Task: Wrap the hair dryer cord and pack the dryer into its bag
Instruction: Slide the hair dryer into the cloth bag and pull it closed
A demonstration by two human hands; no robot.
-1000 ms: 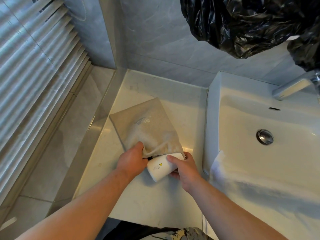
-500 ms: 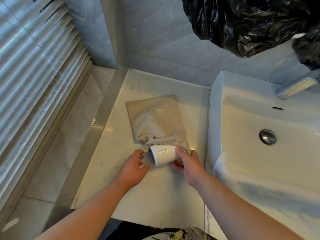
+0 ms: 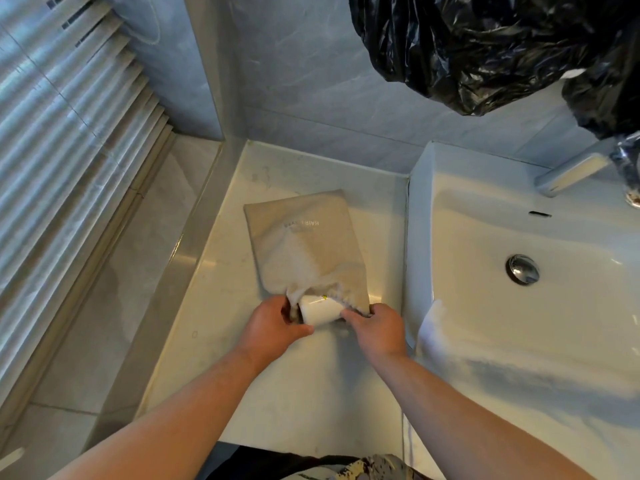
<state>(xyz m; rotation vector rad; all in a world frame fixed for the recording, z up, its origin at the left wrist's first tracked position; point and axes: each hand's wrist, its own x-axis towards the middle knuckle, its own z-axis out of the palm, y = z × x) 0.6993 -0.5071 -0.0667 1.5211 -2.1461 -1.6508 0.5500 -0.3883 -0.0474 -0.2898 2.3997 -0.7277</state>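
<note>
Since prev. frame, beige cloth drawstring bag (image 3: 304, 247) is pulled further over white cylindrical hair dryer (image 3: 320, 309); bag mouth is gripped by L hand (image 3: 273, 322) & R hand (image 3: 379, 327), on white marble tabletop (image 3: 225, 323).

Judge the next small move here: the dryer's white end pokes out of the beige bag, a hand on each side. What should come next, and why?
Probably pull the bag mouth toward the person over the hair dryer end. The white end protrudes past the gathered opening, and the left hand and right hand pinch the fabric on either side, so a short tug should cover it.
</note>
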